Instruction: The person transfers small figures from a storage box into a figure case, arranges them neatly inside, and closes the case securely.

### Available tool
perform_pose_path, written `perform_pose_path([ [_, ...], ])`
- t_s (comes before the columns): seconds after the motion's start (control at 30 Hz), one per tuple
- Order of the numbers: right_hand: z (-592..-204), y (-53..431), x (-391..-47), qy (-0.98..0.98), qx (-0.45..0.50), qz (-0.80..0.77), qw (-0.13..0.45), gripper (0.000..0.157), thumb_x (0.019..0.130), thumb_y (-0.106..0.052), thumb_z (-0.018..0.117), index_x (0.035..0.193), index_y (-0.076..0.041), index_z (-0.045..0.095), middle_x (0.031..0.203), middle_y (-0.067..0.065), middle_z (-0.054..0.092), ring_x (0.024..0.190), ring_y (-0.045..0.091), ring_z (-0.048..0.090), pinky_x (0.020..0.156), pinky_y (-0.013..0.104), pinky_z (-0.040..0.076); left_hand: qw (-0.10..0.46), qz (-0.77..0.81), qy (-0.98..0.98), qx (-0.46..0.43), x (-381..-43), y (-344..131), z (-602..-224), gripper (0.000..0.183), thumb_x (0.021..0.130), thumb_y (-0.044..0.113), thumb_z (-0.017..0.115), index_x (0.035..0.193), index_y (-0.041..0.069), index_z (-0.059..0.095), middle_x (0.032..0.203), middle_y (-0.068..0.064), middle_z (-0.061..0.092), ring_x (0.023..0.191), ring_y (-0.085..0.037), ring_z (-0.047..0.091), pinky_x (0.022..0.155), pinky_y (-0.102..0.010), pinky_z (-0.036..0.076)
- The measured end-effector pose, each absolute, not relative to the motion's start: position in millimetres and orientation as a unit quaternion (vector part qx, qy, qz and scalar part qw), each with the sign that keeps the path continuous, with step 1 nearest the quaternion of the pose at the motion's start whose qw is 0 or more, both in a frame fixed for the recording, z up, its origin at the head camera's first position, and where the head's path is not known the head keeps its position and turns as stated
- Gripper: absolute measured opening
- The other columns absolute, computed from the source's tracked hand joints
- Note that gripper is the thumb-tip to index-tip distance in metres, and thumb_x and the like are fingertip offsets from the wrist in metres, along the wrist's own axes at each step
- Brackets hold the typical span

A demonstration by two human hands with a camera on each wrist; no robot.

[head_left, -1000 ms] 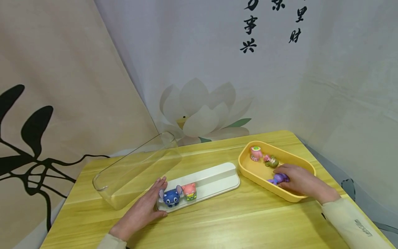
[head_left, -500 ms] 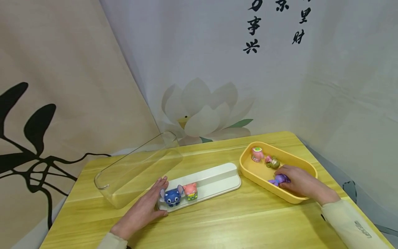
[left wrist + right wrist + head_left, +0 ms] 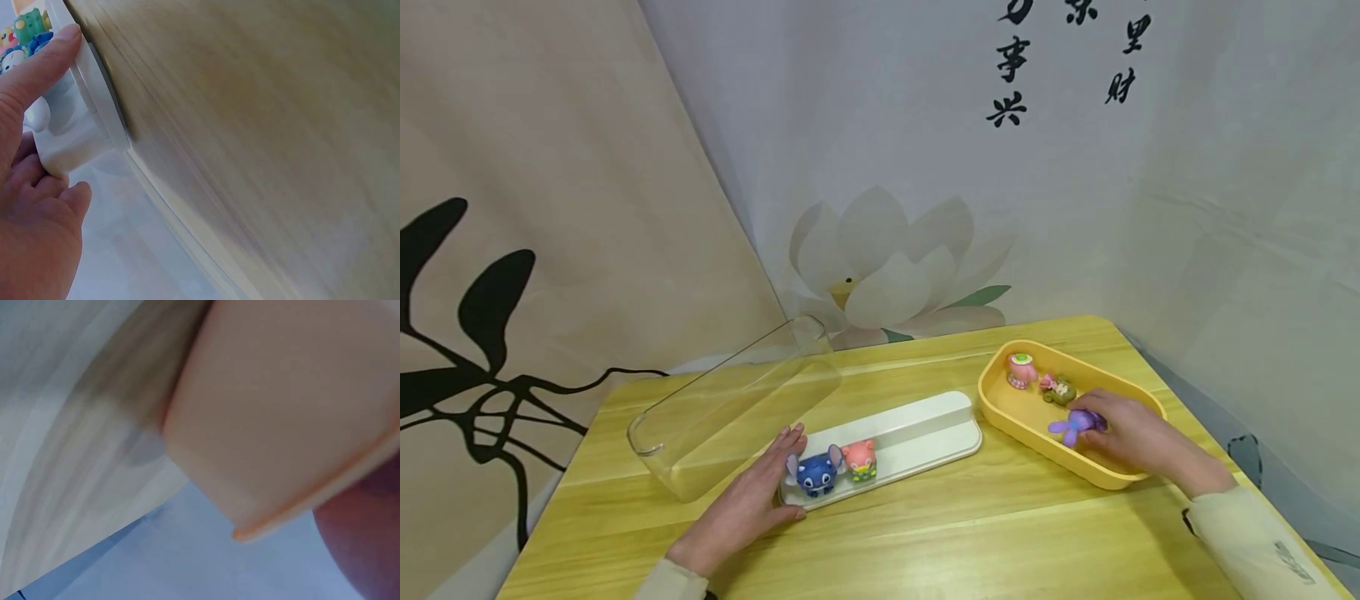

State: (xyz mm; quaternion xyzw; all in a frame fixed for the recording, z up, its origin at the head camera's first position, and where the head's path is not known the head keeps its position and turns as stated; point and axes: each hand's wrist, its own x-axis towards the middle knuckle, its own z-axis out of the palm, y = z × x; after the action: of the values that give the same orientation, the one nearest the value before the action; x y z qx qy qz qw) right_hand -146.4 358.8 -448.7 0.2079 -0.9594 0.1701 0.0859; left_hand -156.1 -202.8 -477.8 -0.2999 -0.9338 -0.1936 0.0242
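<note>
In the head view, my right hand (image 3: 1131,429) pinches a small purple toy figurine (image 3: 1067,427) inside the yellow tray (image 3: 1041,443); its fingertips are partly hidden behind the figurine. My left hand (image 3: 741,508) grips the left end of a long white stepped base (image 3: 925,442), thumb on the near side and fingers on the far side. The left wrist view has the thumb (image 3: 53,56) over the edge of the base (image 3: 72,125). On its lower step, a blue big-eared figurine (image 3: 816,475) stands beside a pink one (image 3: 860,461).
A pink figurine (image 3: 1020,372) and an olive-green one with a pink bow (image 3: 1060,391) lie at the yellow tray's far end. Behind my left hand stands a clear box-shaped cover (image 3: 730,417). The wooden table (image 3: 917,542) meets a printed curtain (image 3: 895,167) at the back.
My right hand has shifted slightly right and turned the purple figurine, so more of it shows. The left hand and the white base stay where they were.
</note>
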Motion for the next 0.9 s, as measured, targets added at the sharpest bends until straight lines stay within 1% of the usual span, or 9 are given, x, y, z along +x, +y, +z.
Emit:
perform_pose_path([
  [0.17,-440.4,359.0,-142.7,-0.949,0.231,0.165,0.135,0.038,0.080,0.000,0.087,0.114,-0.008,0.072,0.102,-0.004,0.067,0.086,0.012,0.060,0.069,0.034,0.055,0.023,-0.187,-0.935,-0.299,-156.2,-203.3,-477.4,0.101,0.076,0.024,0.093,0.157,-0.001,0.039,0.168,-0.016,0.028,0.153,-0.034,0.028,0.116,-0.048,0.035],
  [0.3,-434.9,355.4,-140.7,-0.940,0.242,0.166,0.172,0.043,0.078,0.002,0.087,0.116,-0.008,0.071,0.112,0.002,0.066,0.093,0.018,0.063,0.073,0.040,0.058,0.020,-0.188,-0.935,-0.299,-157.0,-203.7,-477.6,0.101,0.076,0.024,0.094,0.157,-0.001,0.039,0.168,-0.016,0.029,0.153,-0.034,0.028,0.116,-0.048,0.036],
  [0.4,-430.7,350.3,-137.9,-0.935,0.244,0.169,0.195,0.046,0.077,0.002,0.088,0.118,-0.006,0.071,0.116,0.006,0.064,0.095,0.021,0.064,0.075,0.041,0.059,0.022,-0.188,-0.934,-0.302,-157.6,-204.1,-478.1,0.101,0.076,0.023,0.093,0.157,-0.002,0.039,0.168,-0.016,0.029,0.153,-0.034,0.028,0.117,-0.048,0.037],
  [0.5,-425.7,344.3,-135.1,-0.932,0.242,0.177,0.204,0.049,0.077,0.002,0.087,0.122,-0.004,0.070,0.117,0.006,0.064,0.096,0.021,0.064,0.074,0.039,0.059,0.024,-0.190,-0.933,-0.305,-158.0,-204.1,-478.5,0.101,0.076,0.023,0.093,0.157,-0.002,0.039,0.168,-0.015,0.029,0.153,-0.033,0.028,0.117,-0.047,0.035],
  [0.67,-417.2,332.6,-132.1,-0.929,0.239,0.194,0.206,0.052,0.079,0.000,0.086,0.128,-0.007,0.069,0.120,0.005,0.064,0.100,0.020,0.064,0.076,0.040,0.059,0.032,-0.191,-0.932,-0.306,-157.7,-204.1,-479.6,0.102,0.074,0.022,0.094,0.156,-0.003,0.039,0.168,-0.015,0.029,0.153,-0.034,0.029,0.117,-0.048,0.035],
  [0.73,-414.9,327.8,-131.9,-0.926,0.242,0.200,0.210,0.053,0.079,0.000,0.087,0.129,-0.008,0.069,0.119,0.003,0.065,0.099,0.018,0.064,0.076,0.037,0.059,0.031,-0.191,-0.932,-0.305,-157.6,-204.5,-479.8,0.102,0.075,0.022,0.094,0.157,-0.003,0.039,0.168,-0.015,0.029,0.153,-0.034,0.029,0.117,-0.047,0.035],
  [0.77,-414.0,325.6,-131.9,-0.924,0.245,0.204,0.213,0.054,0.079,0.000,0.087,0.129,-0.009,0.069,0.119,0.003,0.065,0.099,0.017,0.064,0.077,0.033,0.058,0.026,-0.193,-0.933,-0.302,-157.5,-204.5,-479.5,0.102,0.075,0.022,0.094,0.157,-0.002,0.039,0.168,-0.014,0.028,0.153,-0.033,0.028,0.117,-0.047,0.035],
  [0.83,-412.8,321.4,-131.9,-0.919,0.250,0.214,0.216,0.054,0.079,0.001,0.087,0.129,-0.009,0.070,0.119,0.002,0.066,0.099,0.015,0.064,0.079,0.023,0.055,0.017,-0.194,-0.935,-0.298,-157.6,-204.7,-479.0,0.101,0.077,0.023,0.093,0.158,-0.001,0.038,0.169,-0.012,0.026,0.154,-0.031,0.026,0.118,-0.046,0.034],
  [0.9,-411.9,317.3,-131.9,-0.917,0.253,0.223,0.214,0.054,0.079,0.002,0.086,0.129,-0.008,0.069,0.120,0.002,0.066,0.100,0.015,0.064,0.084,0.013,0.050,0.012,-0.197,-0.935,-0.296,-157.6,-204.6,-478.7,0.100,0.078,0.024,0.092,0.158,-0.001,0.037,0.170,-0.012,0.025,0.155,-0.030,0.024,0.119,-0.046,0.033],
])
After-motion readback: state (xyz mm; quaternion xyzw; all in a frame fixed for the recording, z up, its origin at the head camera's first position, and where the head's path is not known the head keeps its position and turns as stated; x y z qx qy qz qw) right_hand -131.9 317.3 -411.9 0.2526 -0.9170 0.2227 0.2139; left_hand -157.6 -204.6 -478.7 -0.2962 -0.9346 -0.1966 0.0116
